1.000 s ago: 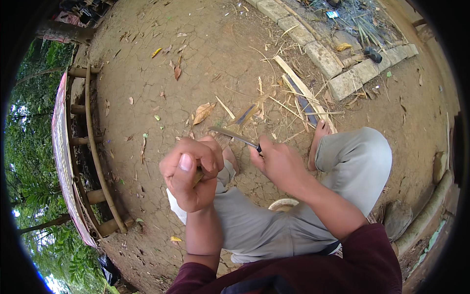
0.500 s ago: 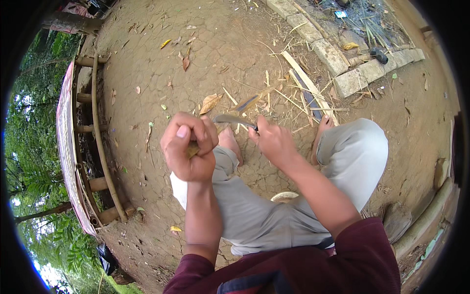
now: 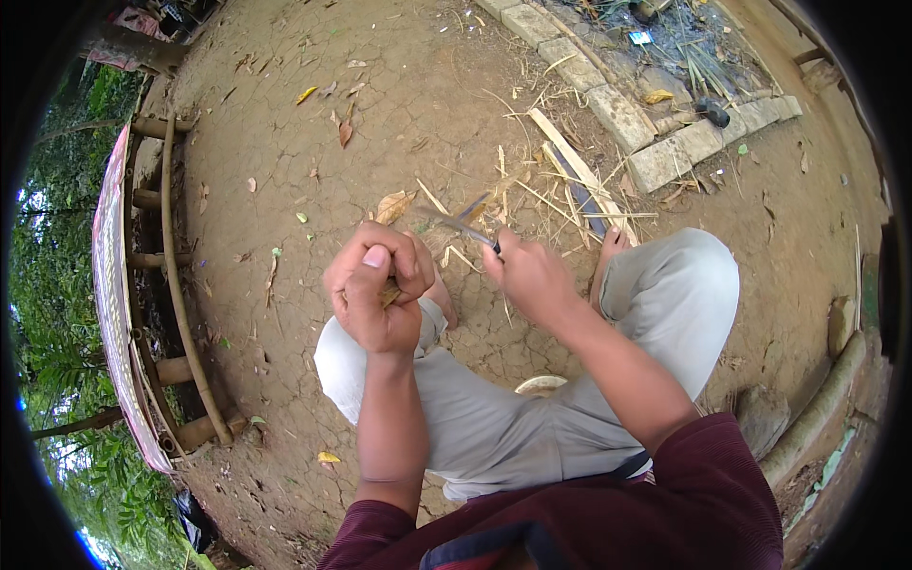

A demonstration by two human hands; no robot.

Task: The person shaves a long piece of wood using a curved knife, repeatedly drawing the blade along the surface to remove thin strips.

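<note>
My right hand [image 3: 537, 280] is wrapped around the dark handle of a knife [image 3: 464, 227], whose blade points left, just beyond my left fist. My left hand [image 3: 380, 285] is closed with the thumb uppermost. A small yellowish-brown piece [image 3: 390, 294] shows between its fingers and palm; most of it is hidden, so its kind is unclear. The two hands are apart, held above my knees. On the ground past the blade lies a blurred brown and dark strip [image 3: 475, 203], near a dry leaf [image 3: 394, 207].
Pale split strips [image 3: 579, 161] and a long dark flat piece [image 3: 581, 195] lie by my right foot [image 3: 613, 242], among thin shavings. A block border [image 3: 608, 114] edges an ashy patch at upper right. A bamboo rail [image 3: 176, 275] runs along the left.
The knife blade has swung slightly, its tip now higher and blurred. My left fist has shifted a little to the right. The whole ground view has slid slightly left.
</note>
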